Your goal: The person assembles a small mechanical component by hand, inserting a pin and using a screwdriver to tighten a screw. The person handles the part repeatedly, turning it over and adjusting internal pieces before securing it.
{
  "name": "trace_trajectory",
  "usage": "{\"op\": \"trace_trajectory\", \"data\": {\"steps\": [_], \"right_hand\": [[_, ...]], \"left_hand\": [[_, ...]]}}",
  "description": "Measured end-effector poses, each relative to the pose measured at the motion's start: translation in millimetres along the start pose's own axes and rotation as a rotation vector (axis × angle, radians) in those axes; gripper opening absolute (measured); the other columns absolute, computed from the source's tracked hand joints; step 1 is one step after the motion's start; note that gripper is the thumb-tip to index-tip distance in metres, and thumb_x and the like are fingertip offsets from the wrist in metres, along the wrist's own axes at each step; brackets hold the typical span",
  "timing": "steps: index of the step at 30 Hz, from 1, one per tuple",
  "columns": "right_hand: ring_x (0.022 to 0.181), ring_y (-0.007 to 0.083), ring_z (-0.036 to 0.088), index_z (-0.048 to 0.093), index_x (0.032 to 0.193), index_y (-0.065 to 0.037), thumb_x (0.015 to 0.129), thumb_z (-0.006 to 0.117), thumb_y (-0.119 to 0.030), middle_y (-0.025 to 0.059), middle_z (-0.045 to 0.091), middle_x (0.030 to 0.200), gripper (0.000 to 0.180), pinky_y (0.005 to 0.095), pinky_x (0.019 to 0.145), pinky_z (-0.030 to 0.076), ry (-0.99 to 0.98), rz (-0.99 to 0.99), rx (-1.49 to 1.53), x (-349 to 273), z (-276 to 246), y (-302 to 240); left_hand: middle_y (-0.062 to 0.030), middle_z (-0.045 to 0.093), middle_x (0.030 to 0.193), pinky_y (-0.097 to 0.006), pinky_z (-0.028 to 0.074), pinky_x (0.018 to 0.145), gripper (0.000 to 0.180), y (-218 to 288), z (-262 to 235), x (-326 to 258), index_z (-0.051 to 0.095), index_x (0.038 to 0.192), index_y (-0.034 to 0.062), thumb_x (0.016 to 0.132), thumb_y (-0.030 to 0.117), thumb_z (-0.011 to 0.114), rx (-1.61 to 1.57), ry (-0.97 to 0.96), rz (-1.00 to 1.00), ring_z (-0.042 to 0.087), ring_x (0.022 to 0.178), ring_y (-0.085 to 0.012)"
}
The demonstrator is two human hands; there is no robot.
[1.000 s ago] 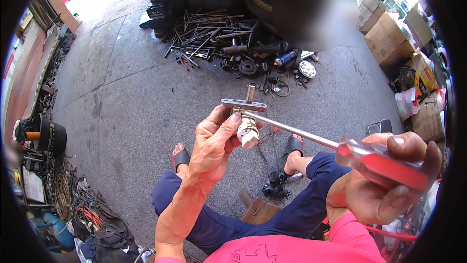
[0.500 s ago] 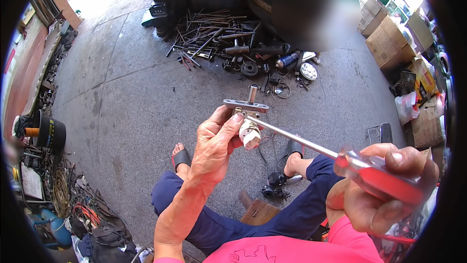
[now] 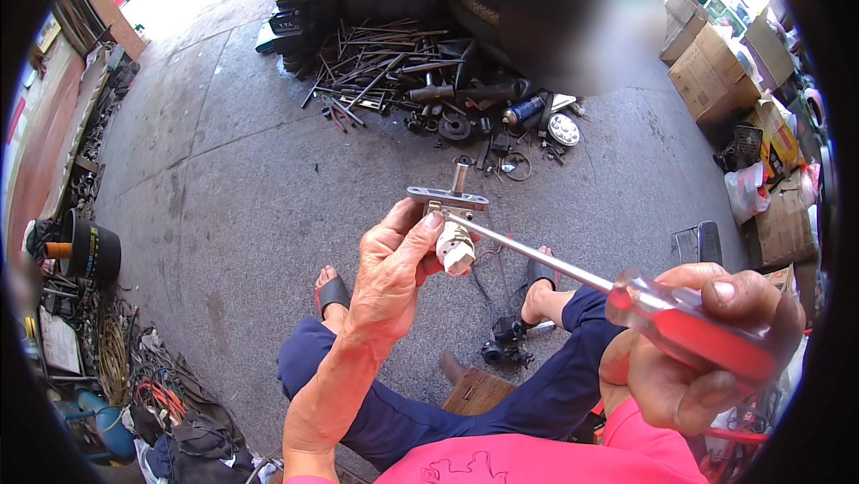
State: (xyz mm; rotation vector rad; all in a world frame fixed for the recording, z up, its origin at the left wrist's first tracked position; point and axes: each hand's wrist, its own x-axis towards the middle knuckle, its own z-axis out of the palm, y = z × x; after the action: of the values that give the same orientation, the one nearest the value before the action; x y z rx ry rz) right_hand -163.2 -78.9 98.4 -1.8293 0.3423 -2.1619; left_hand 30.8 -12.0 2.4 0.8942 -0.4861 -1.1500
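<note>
My left hand (image 3: 394, 251) is closed round a small metal switch-like part (image 3: 447, 197), with its thumb on the near side. The part has a flat oval metal plate, a short shaft standing up from it and a white plastic body (image 3: 456, 250) below. In my right hand (image 3: 716, 341) is a screwdriver (image 3: 684, 323) with a clear and red handle, fingers wrapped round it. Its long steel shank slants up to the left, and the tip meets the part just under the plate, beside my left thumb. The exact contact point is too small to make out.
Metal rods (image 3: 376, 63) and a spray can (image 3: 523, 111) lie heaped on the floor ahead. Cardboard boxes (image 3: 713, 72) line the right side. On the left stands a black bucket-like container (image 3: 92, 247) among cables. A small wooden stool (image 3: 479, 389) and a black mechanical part (image 3: 506, 345) sit between my legs.
Both hands, the part and the screwdriver have shifted very slightly left in the picture. The grips and the screwdriver's contact with the part look the same.
</note>
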Motion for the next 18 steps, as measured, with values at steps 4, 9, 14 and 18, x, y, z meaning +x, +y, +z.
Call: {"op": "trace_trajectory", "data": {"steps": [4, 9, 14, 18], "right_hand": [[0.067, 0.0177, 0.047, 0.040, 0.118, 0.018, 0.080, 0.049, -0.031, 0.0168, 0.048, 0.080, 0.062, 0.0220, 0.056, 0.037, -0.027, -0.012, -0.016, -1.6, -1.7, -0.9], [0.065, 0.0188, 0.048, 0.039, 0.119, 0.020, 0.081, 0.047, -0.028, 0.0188, 0.049, 0.079, 0.062, 0.0219, 0.055, 0.037, -0.020, -0.090, -0.132, -0.5, -3.8, 5.3], [0.054, 0.0203, 0.049, 0.039, 0.119, 0.021, 0.082, 0.044, -0.029, 0.0205, 0.052, 0.071, 0.062, 0.0229, 0.048, 0.036, -0.275, -0.068, -0.074, 3.5, -23.8, 2.8], [0.049, 0.0194, 0.053, 0.044, 0.108, 0.016, 0.083, 0.053, -0.034, 0.0174, 0.054, 0.065, 0.057, 0.0261, 0.049, 0.043, -0.378, -0.063, 0.113, 0.1, -10.5, -1.1]], "left_hand": [[-0.0183, 0.063, 0.110, -0.028, 0.059, 0.064, 0.029, 0.8, 0.6, -1.2, 0.051, 0.118, -0.0032, 0.098, 0.017, 0.047, 0.010, 0.013, 0.008, 0.068, 0.089, -0.0213], [-0.0178, 0.063, 0.112, -0.029, 0.059, 0.064, 0.029, 0.2, -0.1, -1.1, 0.051, 0.118, -0.0031, 0.098, 0.017, 0.046, -0.008, -0.018, -0.001, 0.067, 0.091, -0.0230], [-0.0180, 0.062, 0.112, -0.029, 0.059, 0.064, 0.029, 0.2, -0.4, -1.3, 0.051, 0.118, -0.0035, 0.098, 0.017, 0.046, -0.010, -0.011, 0.004, 0.067, 0.093, -0.0242], [-0.0180, 0.062, 0.112, -0.029, 0.059, 0.063, 0.029, -0.7, -3.5, -3.2, 0.051, 0.118, -0.0029, 0.099, 0.017, 0.046, -0.004, 0.027, 0.016, 0.067, 0.092, -0.0244]]}}
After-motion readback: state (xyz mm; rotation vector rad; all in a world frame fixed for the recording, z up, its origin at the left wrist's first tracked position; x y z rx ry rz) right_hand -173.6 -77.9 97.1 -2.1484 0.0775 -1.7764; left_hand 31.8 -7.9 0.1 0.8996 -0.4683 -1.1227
